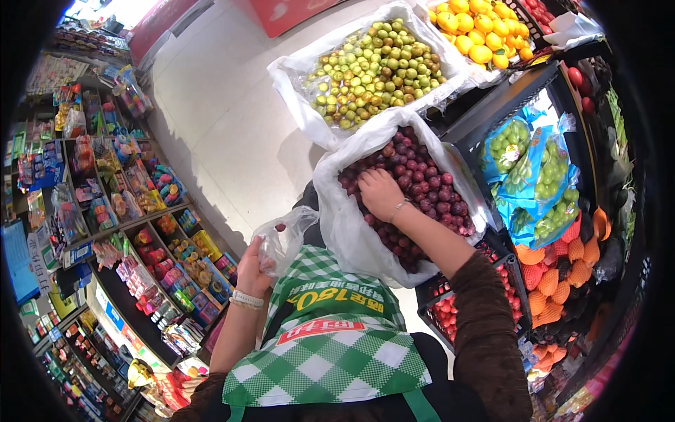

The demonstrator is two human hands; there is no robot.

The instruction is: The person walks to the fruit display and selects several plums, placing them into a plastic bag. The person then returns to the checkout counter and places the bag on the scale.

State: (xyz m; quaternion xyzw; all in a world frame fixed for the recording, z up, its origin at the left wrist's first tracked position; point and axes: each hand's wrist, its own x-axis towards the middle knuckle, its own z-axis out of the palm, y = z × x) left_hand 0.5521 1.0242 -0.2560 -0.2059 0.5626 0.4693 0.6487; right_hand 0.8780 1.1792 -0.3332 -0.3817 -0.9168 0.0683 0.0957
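Observation:
My right hand [381, 194] reaches into a crate of dark red plums [416, 174], fingers down among the fruit; its fingertips are hidden, so I cannot tell whether it grips one. White plastic liner [343, 227] covers the crate's sides. To the left of the crate, my left hand [256, 269] holds a clear plastic bag [287, 237] by its side. A small dark red piece of fruit shows in the bag near its upper part. Both hands are in front of a green-and-white checked apron [327, 364].
A lined crate of green-brown jujube-like fruit [374, 68] adjoins the plums, with yellow citrus [485, 31] beyond. Bagged green grapes [538, 174] and net-wrapped fruit [548, 285] lie right. A crate of small red fruit [443, 316] stands below my right forearm. Shelves of packaged goods [158, 253] line the left.

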